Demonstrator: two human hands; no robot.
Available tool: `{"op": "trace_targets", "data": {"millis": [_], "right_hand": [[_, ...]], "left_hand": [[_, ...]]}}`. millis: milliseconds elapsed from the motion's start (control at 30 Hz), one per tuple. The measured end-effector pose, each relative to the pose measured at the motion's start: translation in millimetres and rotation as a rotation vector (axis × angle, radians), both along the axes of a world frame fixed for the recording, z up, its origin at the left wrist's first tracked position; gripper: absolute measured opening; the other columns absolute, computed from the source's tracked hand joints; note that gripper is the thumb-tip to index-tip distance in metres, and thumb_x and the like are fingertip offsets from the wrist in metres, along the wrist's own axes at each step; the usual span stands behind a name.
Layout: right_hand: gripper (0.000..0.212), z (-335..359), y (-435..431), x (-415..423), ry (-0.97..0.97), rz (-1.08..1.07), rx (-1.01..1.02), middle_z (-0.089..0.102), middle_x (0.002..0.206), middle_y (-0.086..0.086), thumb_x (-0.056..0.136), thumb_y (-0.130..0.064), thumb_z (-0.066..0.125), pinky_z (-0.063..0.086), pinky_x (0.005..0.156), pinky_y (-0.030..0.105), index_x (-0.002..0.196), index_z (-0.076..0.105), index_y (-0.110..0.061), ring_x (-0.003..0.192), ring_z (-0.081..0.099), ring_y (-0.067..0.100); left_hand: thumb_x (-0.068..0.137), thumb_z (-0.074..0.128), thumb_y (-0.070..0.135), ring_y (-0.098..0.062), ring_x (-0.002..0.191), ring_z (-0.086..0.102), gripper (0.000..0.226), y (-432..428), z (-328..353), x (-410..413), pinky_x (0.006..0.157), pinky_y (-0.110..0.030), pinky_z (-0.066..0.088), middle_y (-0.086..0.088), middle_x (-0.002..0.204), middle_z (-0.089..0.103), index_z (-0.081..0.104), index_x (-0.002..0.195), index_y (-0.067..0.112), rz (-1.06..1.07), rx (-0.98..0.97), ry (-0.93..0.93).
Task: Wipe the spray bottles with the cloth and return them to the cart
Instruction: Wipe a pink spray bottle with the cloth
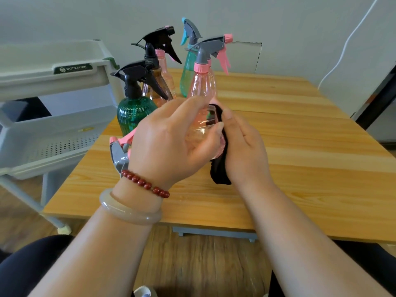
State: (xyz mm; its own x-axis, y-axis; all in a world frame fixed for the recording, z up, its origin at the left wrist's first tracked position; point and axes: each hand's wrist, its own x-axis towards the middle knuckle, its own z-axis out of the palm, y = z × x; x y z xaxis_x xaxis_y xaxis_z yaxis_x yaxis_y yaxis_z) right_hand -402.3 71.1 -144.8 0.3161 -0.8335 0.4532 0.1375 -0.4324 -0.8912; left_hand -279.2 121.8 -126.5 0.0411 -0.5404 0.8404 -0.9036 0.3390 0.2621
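My left hand [169,144] grips a clear pink spray bottle [203,133] laid sideways above the wooden table [300,168], its grey and pink trigger head [120,151] pointing left. My right hand [242,146] holds a black cloth [220,170] against the bottle's base end. Behind them several bottles stand upright on the table: a dark green one with a black head [135,112], an amber one with a black head [156,82], a pink one [203,82] with a grey and pink head, another pink one [166,71] and a teal one [187,71].
A grey tiered cart [55,125] stands at the table's left edge, its perforated middle shelf [64,144] open toward me. A white cable [347,43] hangs down the wall at right. My knees show below the table's near edge.
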Motion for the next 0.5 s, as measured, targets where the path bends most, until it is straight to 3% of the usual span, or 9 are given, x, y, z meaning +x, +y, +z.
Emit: {"op": "trace_targets", "data": {"millis": [133, 200, 333, 400, 500], "right_hand": [[0.038, -1, 6, 0, 0.051, -0.018, -0.316, 0.049, 0.143, -0.007, 0.106, -0.015, 0.036, 0.029, 0.118, 0.028, 0.140, 0.049, -0.008, 0.143, 0.035, 0.009], [0.038, -4, 2, -1, 0.053, 0.028, -0.373, 0.047, 0.145, -0.003, 0.106, -0.014, 0.035, 0.030, 0.118, 0.031, 0.141, 0.046, -0.007, 0.143, 0.035, 0.012], [0.032, 2, -2, -5, 0.095, 0.047, -0.121, 0.064, 0.129, -0.010, 0.105, -0.028, 0.039, 0.043, 0.107, 0.030, 0.130, 0.057, -0.028, 0.124, 0.055, 0.003], [0.031, 4, -6, -9, 0.141, 0.144, -0.066, 0.068, 0.119, -0.008, 0.100, -0.044, 0.045, 0.046, 0.102, 0.033, 0.122, 0.062, -0.030, 0.117, 0.060, 0.008], [0.059, 9, -11, -18, 0.246, 0.297, -0.040, 0.065, 0.122, -0.008, 0.077, -0.070, 0.062, 0.049, 0.100, 0.037, 0.125, 0.056, -0.036, 0.117, 0.060, 0.012]], "left_hand": [[0.095, 0.051, 0.039, -0.019, 0.086, 0.066, 0.044, -1, -1, 2, 0.071, -0.035, 0.054, -0.005, 0.098, 0.071, 0.068, 0.116, 0.005, 0.003, -0.013, 0.031], [0.095, 0.051, 0.039, -0.020, 0.083, 0.066, 0.044, 0, 0, 5, 0.069, -0.037, 0.054, -0.005, 0.096, 0.071, 0.068, 0.115, 0.004, 0.001, -0.021, -0.006], [0.096, 0.050, 0.036, -0.024, 0.081, 0.068, 0.044, 0, -4, 5, 0.065, -0.040, 0.056, -0.009, 0.097, 0.071, 0.068, 0.116, 0.002, -0.035, -0.010, -0.054], [0.096, 0.048, 0.035, -0.025, 0.082, 0.068, 0.044, -1, -5, 6, 0.064, -0.041, 0.056, -0.010, 0.099, 0.071, 0.067, 0.118, 0.002, -0.048, 0.016, -0.086], [0.097, 0.042, 0.027, -0.028, 0.081, 0.068, 0.043, 1, -3, 11, 0.061, -0.041, 0.056, -0.012, 0.101, 0.071, 0.065, 0.122, 0.002, -0.073, 0.050, -0.119]]}}
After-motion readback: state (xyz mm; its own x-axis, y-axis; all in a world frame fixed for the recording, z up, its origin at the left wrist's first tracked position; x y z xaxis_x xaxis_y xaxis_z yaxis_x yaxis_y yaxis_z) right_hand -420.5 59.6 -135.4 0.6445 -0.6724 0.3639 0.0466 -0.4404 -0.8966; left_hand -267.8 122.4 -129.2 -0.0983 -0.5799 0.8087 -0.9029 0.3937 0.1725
